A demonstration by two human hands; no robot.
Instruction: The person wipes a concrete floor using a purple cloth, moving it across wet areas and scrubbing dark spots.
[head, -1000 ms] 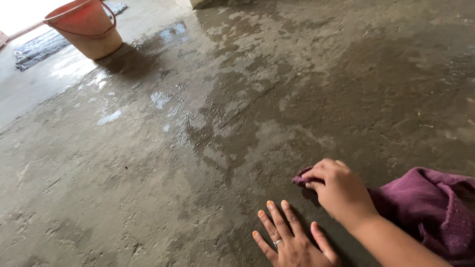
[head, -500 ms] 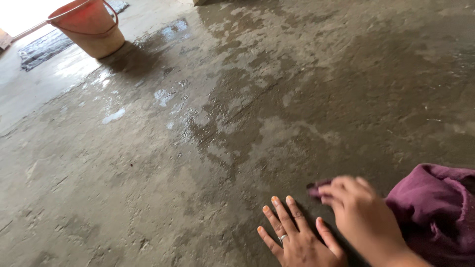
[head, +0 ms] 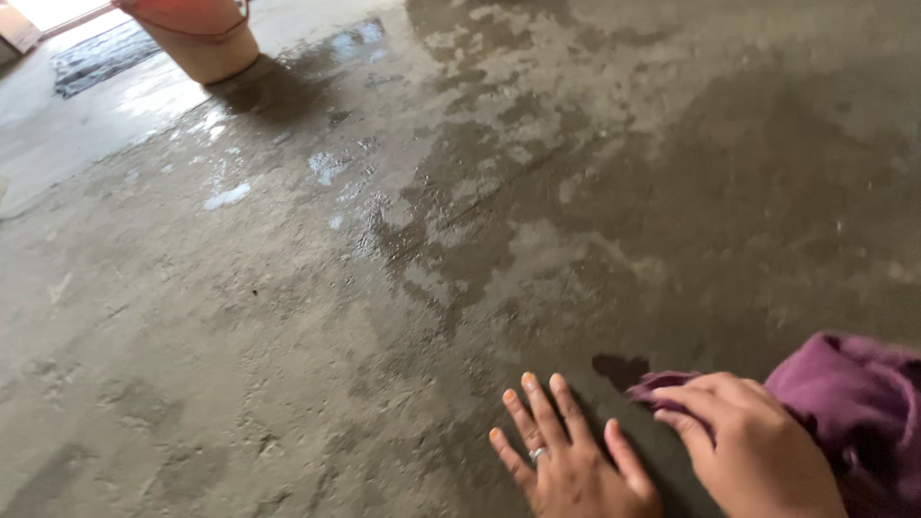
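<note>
Down at six o'clock, on the rough grey concrete floor, the left hand lies flat, palm down, fingers spread wide and holding nothing, a thin ring showing on one finger. Just beside it at five o'clock, the right hand presses down on the maroon cloth, fingers curled loosely over its leading edge, which pokes out toward the left hand; whether the fingers actually pinch the fabric or only rest on it, I cannot tell from this angle. The cloth looks soft and crumpled, bunched into folds that run off the frame at four o'clock.

The floor is coarse and pitted, blotched with dark damp patches through the middle and paler dry stretches at two o'clock. Small shiny puddles glint at eleven o'clock, well apart from the hands.

Up at eleven o'clock, at the top edge, stands a round bucket, reddish at the rim and paler below, smooth-sided like plastic, with a thin wire handle hanging down; it throws a dark shadow to its right. Left of it, at ten o'clock, a dark flat mat lies on the bright, light-washed floor, and a pale boxy corner peeks in at the far upper left.
</note>
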